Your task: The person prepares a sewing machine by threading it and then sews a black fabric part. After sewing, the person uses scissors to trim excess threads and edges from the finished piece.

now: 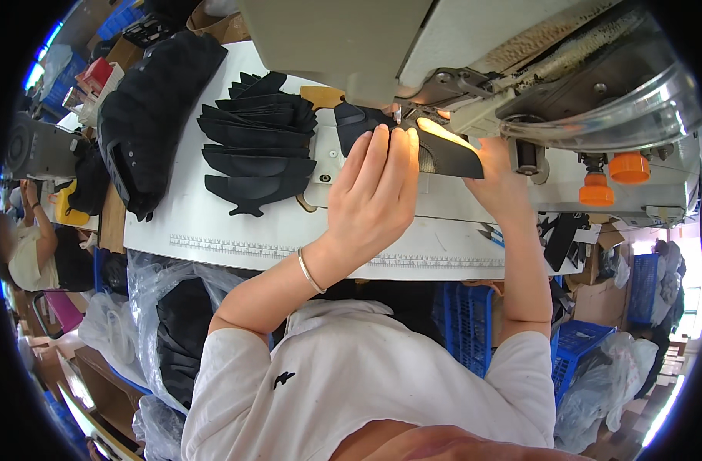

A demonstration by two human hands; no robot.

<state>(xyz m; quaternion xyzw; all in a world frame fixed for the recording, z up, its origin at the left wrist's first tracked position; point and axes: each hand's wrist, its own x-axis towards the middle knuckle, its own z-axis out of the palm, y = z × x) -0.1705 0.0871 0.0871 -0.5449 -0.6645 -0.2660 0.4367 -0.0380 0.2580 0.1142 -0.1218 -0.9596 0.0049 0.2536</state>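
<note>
Under the head of a sewing machine [339,46], a curved black fabric piece [451,157] lies across the lit needle area. My left hand [374,180] rests on it with fingers stretched out flat, its fingertips close to the needle. At the piece's right end, my right hand [498,180] grips the edge; some of its fingers are hidden by the piece and machine. Left of the machine bed, a fanned stack of similar black pieces [258,131] lies on the white table [189,223].
A large black padded item [155,115] stands at the table's left. A ruler strip [289,250] runs along the front edge. Orange knobs [597,190] hang at the right, and small snips [491,234] lie below. Blue crates [577,342] stand beneath. Another person [39,246] sits far left.
</note>
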